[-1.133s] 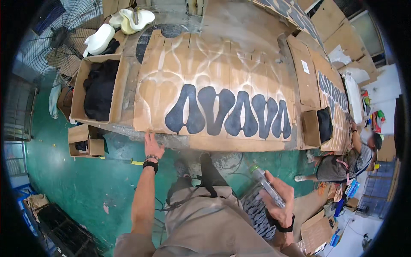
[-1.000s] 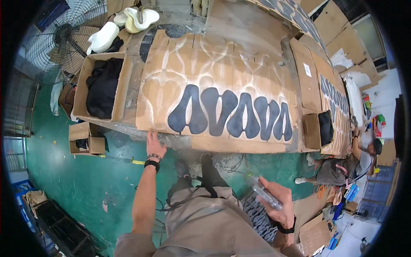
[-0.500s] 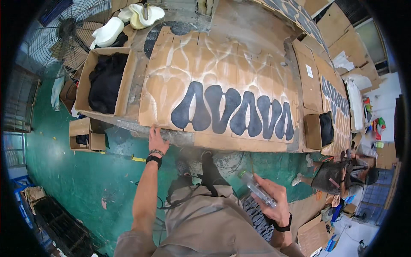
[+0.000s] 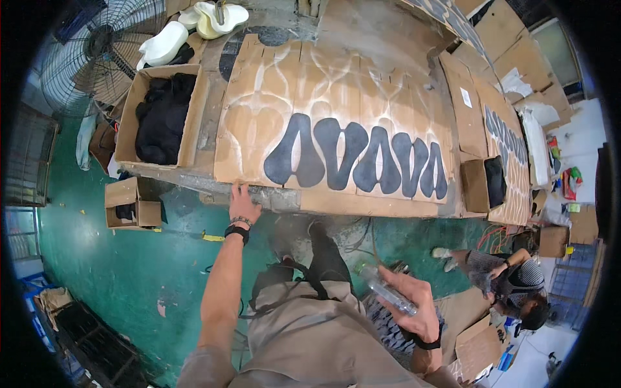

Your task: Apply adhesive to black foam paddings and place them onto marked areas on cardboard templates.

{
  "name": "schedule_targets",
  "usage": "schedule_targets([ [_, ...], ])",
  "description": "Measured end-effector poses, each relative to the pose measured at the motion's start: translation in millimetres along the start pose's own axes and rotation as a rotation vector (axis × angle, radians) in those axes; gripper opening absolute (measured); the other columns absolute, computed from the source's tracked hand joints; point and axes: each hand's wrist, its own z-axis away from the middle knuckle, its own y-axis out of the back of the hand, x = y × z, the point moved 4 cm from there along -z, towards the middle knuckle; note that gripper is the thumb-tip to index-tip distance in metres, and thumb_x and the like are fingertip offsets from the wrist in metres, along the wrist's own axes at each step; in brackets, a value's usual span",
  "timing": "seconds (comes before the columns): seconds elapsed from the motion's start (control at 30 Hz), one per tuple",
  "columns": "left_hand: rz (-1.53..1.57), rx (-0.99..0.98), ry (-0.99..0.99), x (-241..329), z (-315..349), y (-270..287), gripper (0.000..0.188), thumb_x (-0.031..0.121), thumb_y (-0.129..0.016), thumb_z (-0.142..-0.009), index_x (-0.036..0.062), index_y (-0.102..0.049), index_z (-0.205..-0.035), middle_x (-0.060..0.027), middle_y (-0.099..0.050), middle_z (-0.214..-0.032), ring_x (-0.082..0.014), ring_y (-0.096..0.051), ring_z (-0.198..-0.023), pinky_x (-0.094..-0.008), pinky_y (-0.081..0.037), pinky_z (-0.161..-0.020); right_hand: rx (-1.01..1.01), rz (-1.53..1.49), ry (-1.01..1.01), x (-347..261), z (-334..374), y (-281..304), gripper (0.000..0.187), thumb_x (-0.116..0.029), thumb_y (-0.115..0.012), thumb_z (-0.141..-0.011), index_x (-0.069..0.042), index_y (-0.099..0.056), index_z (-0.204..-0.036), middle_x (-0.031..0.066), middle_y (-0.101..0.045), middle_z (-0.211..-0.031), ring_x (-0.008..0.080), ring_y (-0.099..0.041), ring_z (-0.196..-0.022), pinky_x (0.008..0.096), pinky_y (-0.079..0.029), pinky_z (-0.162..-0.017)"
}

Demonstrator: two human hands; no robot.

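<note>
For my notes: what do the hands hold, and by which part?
The right hand grips a clear bottle around its lower body. The left hand holds nothing; it rests on the cardboard sheet.

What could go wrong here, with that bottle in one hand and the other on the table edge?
The left hand rests on the edge of the cardboard sheet, close to the dark sole shapes; if they are wet, a slip could smear them. The right hand holds the clear bottle tilted, so it might drip. Cables on the floor could catch a foot.
</note>
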Motion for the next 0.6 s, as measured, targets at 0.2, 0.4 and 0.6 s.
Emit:
schedule_targets([
  [0.2, 0.020, -0.004, -0.034, -5, -1, -2, 0.089, 0.020, -0.089, -0.074, 0.0060, -0.041, -0.148, -0.0218, -0.030, -0.159, -0.0441, -0.041, -0.143, -0.0475, -0.040, -0.119, 0.146, 0.009, -0.031, 2, 15, -3, 0.056, 0.000, -0.080, -0.077, 0.002, -0.068, -0.132, 0.0185, -0.071, -0.094, 0.0298, -0.069, -0.079, 0.0332, -0.053, -0.075],
  [0.4, 0.035, -0.044, 0.044, -3, -4, 0, 0.093, 0.019, -0.089, -0.073, 0.0083, -0.041, -0.151, -0.0150, -0.025, -0.164, -0.0413, -0.039, -0.147, -0.0453, -0.041, -0.120, 0.203, -0.027, -0.086, 15, 17, 11, 0.057, 0.002, -0.080, -0.077, 0.002, -0.067, -0.133, 0.0193, -0.072, -0.094, 0.0312, -0.071, -0.081, 0.0351, -0.054, -0.077],
  [0.6, -0.011, 0.045, -0.023, -6, -1, -1, 0.088, 0.017, -0.087, -0.073, 0.0072, -0.043, -0.148, -0.0184, -0.031, -0.159, -0.0445, -0.044, -0.140, -0.0481, -0.043, -0.116, 0.157, -0.005, -0.109, 31, 11, 22, 0.058, 0.006, -0.080, -0.075, 0.004, -0.067, -0.132, 0.0223, -0.071, -0.094, 0.0354, -0.072, -0.083, 0.0344, -0.055, -0.076],
])
